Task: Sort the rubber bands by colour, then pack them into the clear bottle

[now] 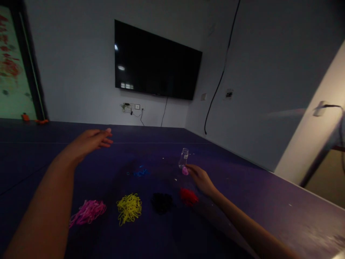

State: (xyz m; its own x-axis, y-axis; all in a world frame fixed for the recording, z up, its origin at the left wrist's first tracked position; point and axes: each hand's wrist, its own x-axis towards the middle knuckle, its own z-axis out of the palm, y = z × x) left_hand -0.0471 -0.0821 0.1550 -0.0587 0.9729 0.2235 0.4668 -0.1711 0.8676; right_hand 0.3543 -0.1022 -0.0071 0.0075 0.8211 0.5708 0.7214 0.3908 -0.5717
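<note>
My left hand (95,139) is raised over the left of the dark blue tabletop (151,144), its fingers stretched out and holding nothing. Over on the right, my right hand (201,178) pinches a small pink piece (184,171), whose exact kind I cannot make out. Just behind that piece stands a clear bottle (183,158) with a small label. Nearer to me lie separate piles of rubber bands: pink bands (90,212), yellow bands (129,208), a black pile (162,202) and a red pile (189,196). A few blue bands (141,172) are scattered behind them.
Tiny pale scraps (175,179) dot the surface near the bottle. A television (156,61) hangs on the far wall above sockets (133,107). A black cable (221,75) dangles down the right wall. Small orange objects (25,117) sit at the far left edge.
</note>
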